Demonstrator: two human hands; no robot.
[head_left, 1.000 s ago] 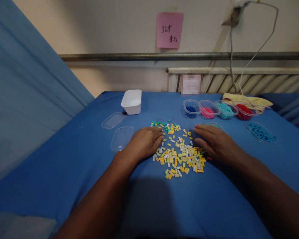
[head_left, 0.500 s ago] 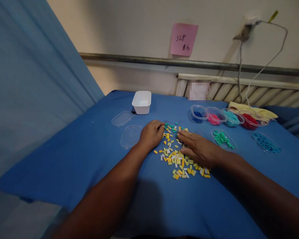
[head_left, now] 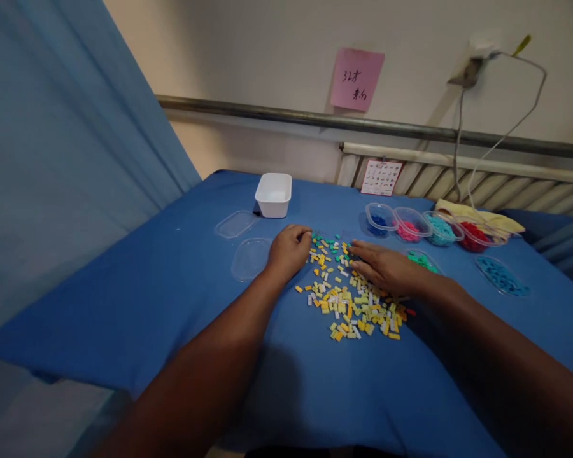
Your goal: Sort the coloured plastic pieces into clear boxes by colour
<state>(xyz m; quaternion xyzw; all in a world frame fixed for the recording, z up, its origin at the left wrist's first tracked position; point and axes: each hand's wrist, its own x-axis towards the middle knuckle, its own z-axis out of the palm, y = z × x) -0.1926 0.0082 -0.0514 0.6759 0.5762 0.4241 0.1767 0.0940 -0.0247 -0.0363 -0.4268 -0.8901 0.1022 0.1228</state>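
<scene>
Small toy building bricks (head_left: 346, 304), mostly yellow and white, lie loose in a spread pile on the blue cloth. Several green bricks (head_left: 333, 245) are mixed in at the far end of the pile. My left hand (head_left: 289, 249) rests at the pile's far left edge, its thumb and fingers curled together; what they hold, if anything, is hidden. Over the right side of the pile lies my right hand (head_left: 386, 268), palm down with fingers stretched out. A red brick (head_left: 411, 312) shows near my right wrist.
Clear tubs at the back right hold dark blue (head_left: 378, 222), pink (head_left: 407, 230), light blue (head_left: 440, 230) and red bricks (head_left: 472, 236). Nearer are green bricks (head_left: 421, 259) and teal bricks (head_left: 501, 275) on clear trays. A white tub (head_left: 274, 196) and two clear lids (head_left: 251, 259) sit left.
My right hand has shifted slightly away from me and to the right, uncovering more of the pile and a red brick. My left hand stays nearly in place.
</scene>
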